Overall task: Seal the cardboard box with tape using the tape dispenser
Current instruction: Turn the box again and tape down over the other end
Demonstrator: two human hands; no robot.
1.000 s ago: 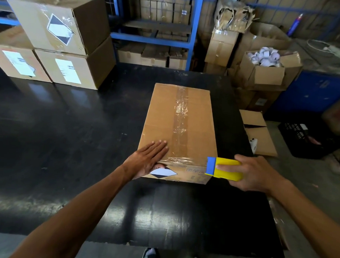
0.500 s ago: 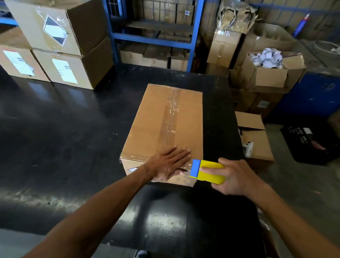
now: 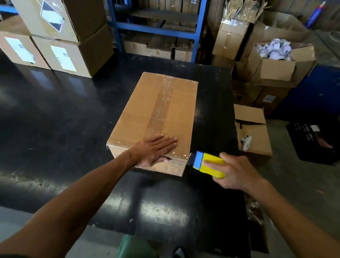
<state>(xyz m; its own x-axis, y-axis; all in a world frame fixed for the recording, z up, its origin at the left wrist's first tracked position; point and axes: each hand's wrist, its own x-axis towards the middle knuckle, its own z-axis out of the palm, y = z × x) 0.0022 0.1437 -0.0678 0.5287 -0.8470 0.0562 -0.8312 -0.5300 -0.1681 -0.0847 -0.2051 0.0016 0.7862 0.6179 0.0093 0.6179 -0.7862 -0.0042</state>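
Observation:
A closed brown cardboard box lies on the black table, with clear tape along its top seam and across its near edge. My left hand lies flat on the box's near edge, fingers spread over the tape, thumb down the front face. My right hand grips the yellow and blue tape dispenser, whose blue head touches the box's near right corner.
Stacked labelled cartons stand at the table's back left. A blue shelf frame rises behind. An open box of white rolls and an open carton sit right of the table, with a black crate on the floor.
My left hand slid right along the box's near edge, from the left corner toward the middle. The dispenser stays at the near right corner. The box has turned a little.

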